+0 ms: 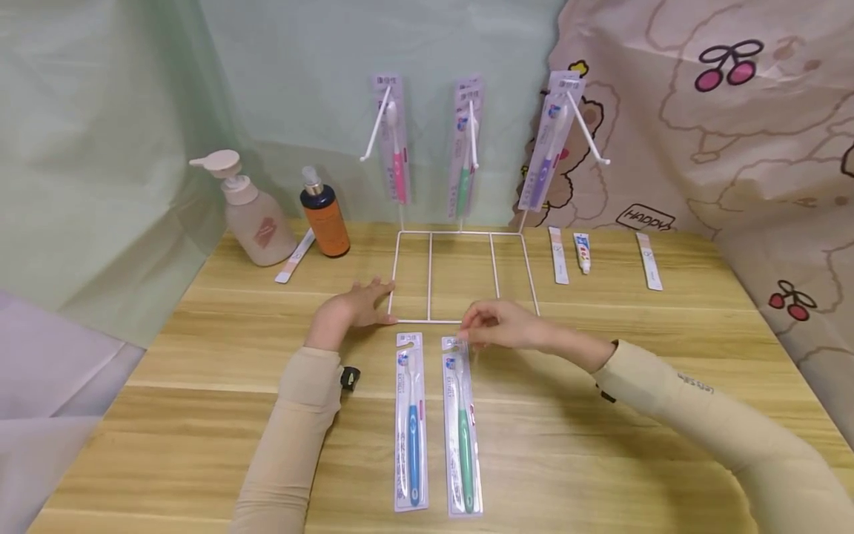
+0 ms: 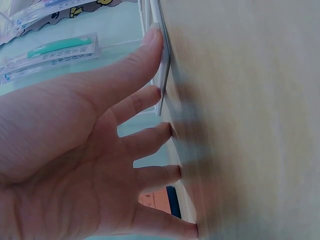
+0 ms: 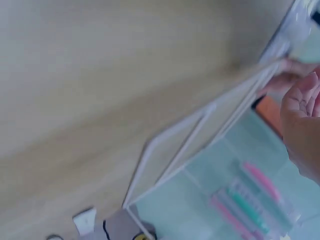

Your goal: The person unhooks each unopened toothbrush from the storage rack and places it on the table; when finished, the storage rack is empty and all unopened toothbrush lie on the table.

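Observation:
With its fingers spread on the table, my left hand rests at the front left corner of the white wire rack. In the left wrist view its thumb lies against the rack's base. My right hand is at the top corner of a packaged green toothbrush, fingers loosely bent; no grip on the package shows. The right wrist view is blurred. Left of that package lies a packaged blue toothbrush. On the rack's hooks hang a pink toothbrush, a green one and a purple one, all in packages.
A pump bottle and an orange spray bottle stand at the back left, beside a slim sachet. Two more sachets, one nearer and one farther right, flank a small toothpaste tube. Cloth hangs behind the table.

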The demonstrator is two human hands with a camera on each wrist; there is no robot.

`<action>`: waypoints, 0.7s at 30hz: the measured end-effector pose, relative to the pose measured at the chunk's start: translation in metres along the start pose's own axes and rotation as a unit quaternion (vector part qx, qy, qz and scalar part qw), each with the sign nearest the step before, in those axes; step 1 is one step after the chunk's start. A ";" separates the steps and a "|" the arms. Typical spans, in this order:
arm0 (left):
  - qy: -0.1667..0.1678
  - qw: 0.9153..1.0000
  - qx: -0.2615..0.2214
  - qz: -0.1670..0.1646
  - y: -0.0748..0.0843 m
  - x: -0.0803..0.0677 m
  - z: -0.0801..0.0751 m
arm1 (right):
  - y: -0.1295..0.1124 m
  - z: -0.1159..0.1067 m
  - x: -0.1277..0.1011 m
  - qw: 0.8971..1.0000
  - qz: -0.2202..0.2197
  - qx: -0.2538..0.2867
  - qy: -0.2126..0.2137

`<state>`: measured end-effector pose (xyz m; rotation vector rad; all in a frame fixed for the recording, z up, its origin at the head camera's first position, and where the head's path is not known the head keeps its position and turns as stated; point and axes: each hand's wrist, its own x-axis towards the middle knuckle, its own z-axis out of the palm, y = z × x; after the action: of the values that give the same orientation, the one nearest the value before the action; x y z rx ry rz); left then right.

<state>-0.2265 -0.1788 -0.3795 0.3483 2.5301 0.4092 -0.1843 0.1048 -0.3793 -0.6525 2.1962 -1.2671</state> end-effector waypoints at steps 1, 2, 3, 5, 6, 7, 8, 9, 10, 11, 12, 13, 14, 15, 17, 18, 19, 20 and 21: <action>-0.001 1.000 -0.001 0.001 0.000 0.000 0.000 | -0.002 -0.005 0.005 1.000 -0.002 0.007 0.013; -0.001 1.000 -0.001 0.001 0.000 0.000 0.000 | -0.004 -0.010 0.010 1.000 -0.002 0.011 0.026; -0.001 1.000 -0.002 0.001 0.000 0.000 0.000 | -0.006 -0.014 0.016 0.999 -0.003 0.019 0.041; -0.001 1.000 -0.003 0.000 0.001 -0.001 0.000 | -0.011 -0.020 0.029 0.997 -0.007 0.032 0.071; -0.001 1.000 -0.004 -0.002 0.001 -0.001 -0.001 | -0.014 -0.023 0.035 0.996 -0.008 0.038 0.085; 0.000 1.000 -0.004 -0.004 0.001 -0.002 -0.002 | -0.018 -0.026 0.043 0.994 -0.008 0.044 0.097; 0.001 1.000 -0.004 -0.006 0.001 -0.003 -0.003 | -0.022 -0.028 0.050 0.993 -0.008 0.043 0.108; 0.002 1.000 -0.002 -0.006 0.000 -0.003 -0.003 | -0.026 -0.030 0.058 0.992 -0.007 0.042 0.116; 0.003 1.000 -0.001 -0.007 0.000 -0.004 -0.004 | -0.030 -0.031 0.065 0.991 -0.007 0.044 0.122; 0.003 1.000 -0.001 -0.007 -0.001 -0.004 -0.004 | -0.035 -0.033 0.072 0.991 -0.002 0.047 0.127; 0.003 1.000 0.000 -0.006 -0.001 -0.003 -0.004 | -0.039 -0.034 0.079 0.990 0.000 0.052 0.131; 0.003 1.000 0.002 -0.005 -0.002 -0.003 -0.004 | -0.043 -0.036 0.085 0.989 0.005 0.053 0.138; 0.003 1.000 0.004 -0.004 -0.002 -0.002 -0.005 | -0.047 -0.037 0.091 0.988 0.009 0.054 0.145; 0.002 1.000 0.005 -0.005 -0.002 -0.002 -0.005 | -0.052 -0.038 0.097 0.986 0.010 0.062 0.152; 0.002 1.000 0.005 -0.005 -0.002 -0.001 -0.004 | -0.060 -0.038 0.109 0.982 0.013 0.075 0.173; 0.001 1.000 0.006 -0.005 -0.001 -0.001 -0.004 | -0.064 -0.038 0.115 0.979 0.014 0.075 0.187; 0.000 1.000 0.004 -0.005 -0.001 -0.001 -0.003 | -0.067 -0.038 0.120 0.977 0.015 0.074 0.200; -0.001 1.000 0.004 -0.005 0.000 -0.001 -0.002 | -0.070 -0.037 0.126 0.975 0.016 0.076 0.210; -0.003 1.000 0.004 -0.005 0.000 -0.002 -0.001 | -0.072 -0.036 0.131 0.972 0.019 0.080 0.220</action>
<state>-0.2257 -0.1792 -0.3776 0.3405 2.5279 0.3940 -0.2953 0.0132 -0.3259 -0.2807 2.3975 -1.6740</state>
